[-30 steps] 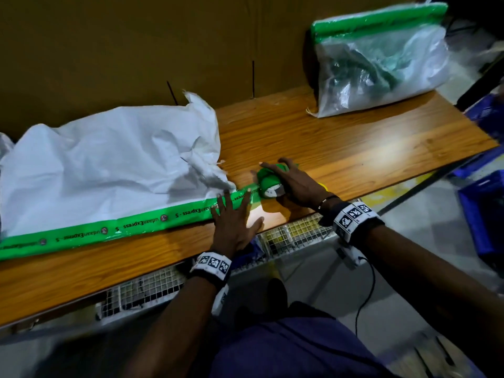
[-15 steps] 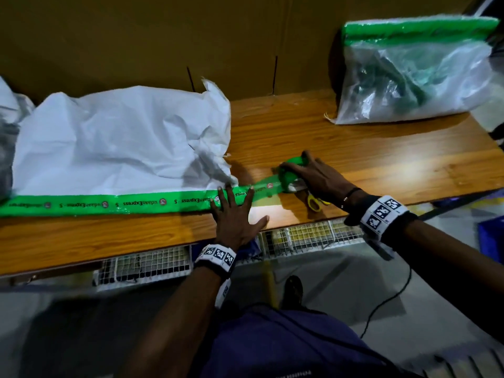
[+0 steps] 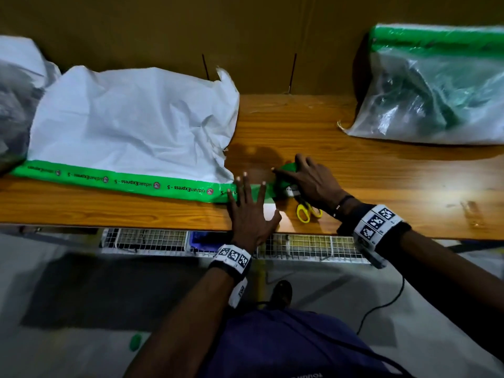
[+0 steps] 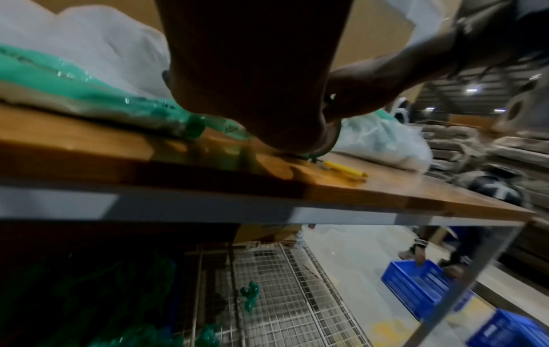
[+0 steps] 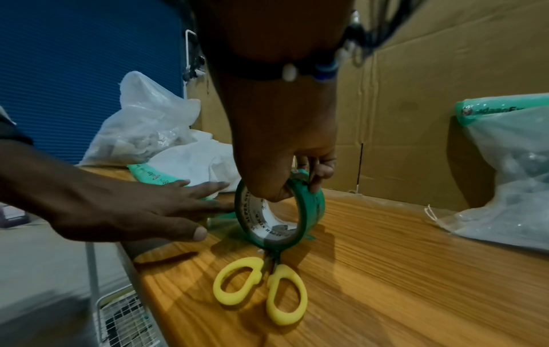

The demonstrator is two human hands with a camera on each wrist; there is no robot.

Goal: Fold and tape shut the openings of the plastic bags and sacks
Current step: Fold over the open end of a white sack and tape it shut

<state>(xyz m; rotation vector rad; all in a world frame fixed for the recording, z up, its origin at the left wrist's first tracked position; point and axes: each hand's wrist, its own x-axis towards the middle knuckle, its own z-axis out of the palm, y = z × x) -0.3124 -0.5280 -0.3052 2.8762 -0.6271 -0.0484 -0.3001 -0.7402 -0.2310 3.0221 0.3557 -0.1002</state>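
Green printed tape running all along the near folded edge of the white woven sack, flat on the wooden table. Left hand down flat at the sack's right corner, fingers straight and spread, pressing the tape strip onto the tabletop just past the sack's end. Right hand just to the right of it, curled round the green tape roll, thumb through the white core and fingers over the outer rim, roll standing on edge on the table. Short stretch of tape between roll and the pressing hand, not cut. Yellow-handled scissors lying on the table right under the roll, handles toward the near edge, blades tucked beneath it.

Far right against the cardboard backing: clear plastic bag with its top folded and already banded in green tape, well apart from the hands. Another clear bag just past the sack at the far left, contents hard to make out. Wire mesh shelf under the table edge. Blue crates on the floor off to the side, with another person's hand on one.
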